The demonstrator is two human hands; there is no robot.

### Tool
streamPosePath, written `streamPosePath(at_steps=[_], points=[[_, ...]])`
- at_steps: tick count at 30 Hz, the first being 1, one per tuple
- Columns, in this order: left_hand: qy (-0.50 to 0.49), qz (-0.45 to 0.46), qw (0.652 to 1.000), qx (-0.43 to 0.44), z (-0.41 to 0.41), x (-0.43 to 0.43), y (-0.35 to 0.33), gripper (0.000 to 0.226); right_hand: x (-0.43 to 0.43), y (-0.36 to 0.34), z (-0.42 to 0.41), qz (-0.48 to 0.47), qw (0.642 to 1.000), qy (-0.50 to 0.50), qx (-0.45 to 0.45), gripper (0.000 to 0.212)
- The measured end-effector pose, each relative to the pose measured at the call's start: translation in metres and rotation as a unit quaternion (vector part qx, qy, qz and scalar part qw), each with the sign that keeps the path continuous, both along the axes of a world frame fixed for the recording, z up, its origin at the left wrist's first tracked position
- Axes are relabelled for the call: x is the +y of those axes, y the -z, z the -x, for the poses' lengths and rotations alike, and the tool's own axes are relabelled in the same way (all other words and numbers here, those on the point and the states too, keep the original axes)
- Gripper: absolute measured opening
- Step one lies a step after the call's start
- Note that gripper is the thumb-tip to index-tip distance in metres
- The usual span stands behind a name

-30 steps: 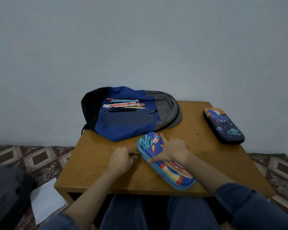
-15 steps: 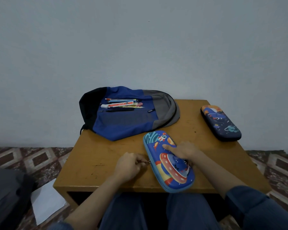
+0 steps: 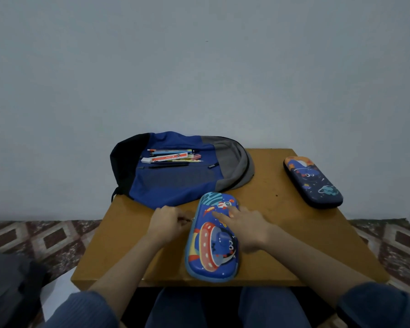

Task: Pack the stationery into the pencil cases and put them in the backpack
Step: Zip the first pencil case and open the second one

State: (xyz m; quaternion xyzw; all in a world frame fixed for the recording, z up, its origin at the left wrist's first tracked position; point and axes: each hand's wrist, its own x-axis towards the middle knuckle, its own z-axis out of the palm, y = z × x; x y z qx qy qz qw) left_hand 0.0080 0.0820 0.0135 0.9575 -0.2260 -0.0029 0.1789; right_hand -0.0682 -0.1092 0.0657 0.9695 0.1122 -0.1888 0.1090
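Pencil case point(image 3: 208, 252) lies under the right hand point(image 3: 244, 227), fingers flat; left hand point(image 3: 167, 221) fingers pinch its zipper pull point(image 3: 192, 218).

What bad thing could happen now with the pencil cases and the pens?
The bright blue pencil case sits at the front edge of the table; a hard tug by the left hand on the zipper pull might slide it off, though the right hand presses it down. The pens and pencils lie loose on the backpack and could roll off if it is moved.
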Motion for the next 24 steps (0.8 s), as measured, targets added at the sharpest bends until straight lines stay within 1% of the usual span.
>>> streamPosePath(at_steps=[2, 4, 8, 12, 14, 16, 20, 24], points=[[0.012, -0.003, 1.000, 0.003, 0.003, 0.009, 0.001, 0.021, 0.006, 0.004, -0.015, 0.012, 0.999, -0.042, 0.012, 0.103], [0.017, -0.007, 1.000, 0.016, 0.005, 0.016, 0.003, 0.021, 0.012, 0.014, -0.028, 0.028, 0.996, -0.085, 0.012, 0.109], [0.010, -0.013, 0.999, 0.031, 0.008, 0.028, 0.006, 0.021, 0.017, 0.025, -0.042, 0.023, 0.991, -0.130, 0.006, 0.110], [0.022, 0.006, 1.000, 0.012, 0.011, 0.024, 0.003, 0.023, 0.019, 0.021, -0.050, 0.050, 0.989, -0.137, 0.003, 0.113], [0.028, 0.008, 1.000, 0.004, 0.011, 0.021, 0.002, 0.023, 0.022, 0.017, -0.053, 0.065, 0.988, -0.138, 0.016, 0.122], [0.021, 0.010, 1.000, 0.004, 0.011, 0.020, 0.000, 0.023, 0.023, 0.013, -0.053, 0.057, 0.988, -0.141, 0.031, 0.130], [0.016, 0.003, 1.000, 0.009, 0.011, 0.026, 0.002, 0.021, 0.018, 0.006, -0.048, 0.012, 0.990, -0.138, 0.039, 0.127], [-0.004, -0.017, 1.000, 0.008, 0.014, 0.040, 0.007, 0.020, 0.021, 0.003, -0.049, 0.015, 0.993, -0.116, 0.014, 0.124]])
